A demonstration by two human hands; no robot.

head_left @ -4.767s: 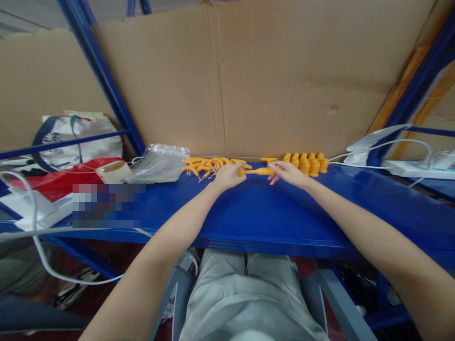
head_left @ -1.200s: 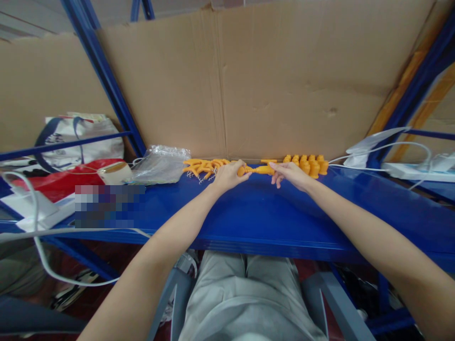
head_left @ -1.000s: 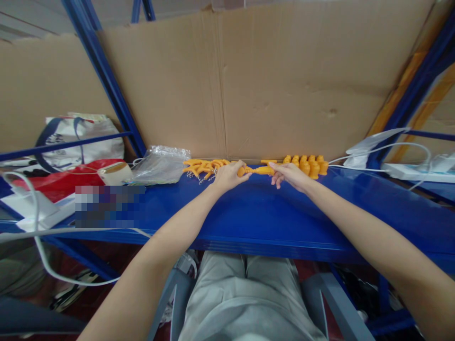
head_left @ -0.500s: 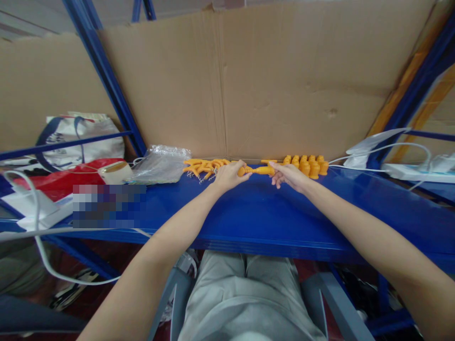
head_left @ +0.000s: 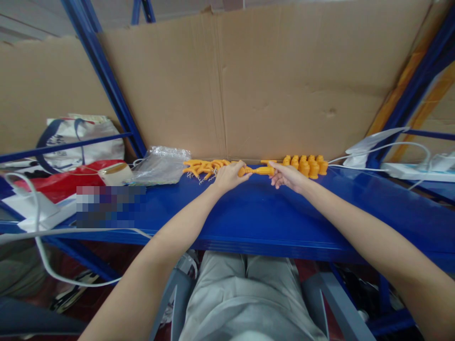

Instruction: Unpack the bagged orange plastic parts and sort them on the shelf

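In the head view, my left hand (head_left: 229,177) is closed, thumb and fingers pinching a knobbly orange plastic piece (head_left: 243,170). My right hand (head_left: 287,176) grips a ribbed orange tube-like piece (head_left: 264,170) between thumb and forefinger, its other fingers curled loosely. The two pieces lie end to end in line; whether they are joined is too small to tell. Left of my left hand is a pile of branched orange pieces with curly metal parts (head_left: 199,168) like corkscrew spirals. Upright orange bottle-shaped pieces (head_left: 308,166) stand in rows beyond my right hand.
A cardboard sheet (head_left: 284,85) walls the back of the blue shelf top (head_left: 256,218). Clear plastic bags (head_left: 161,163), a red bag (head_left: 74,179) and a white cable (head_left: 37,208) lie left. A white power strip (head_left: 419,171) sits right.
Both hands keep their hold on the orange pieces in nearly the same place. The right hand's lower fingers have shifted very slightly; the view has barely moved.
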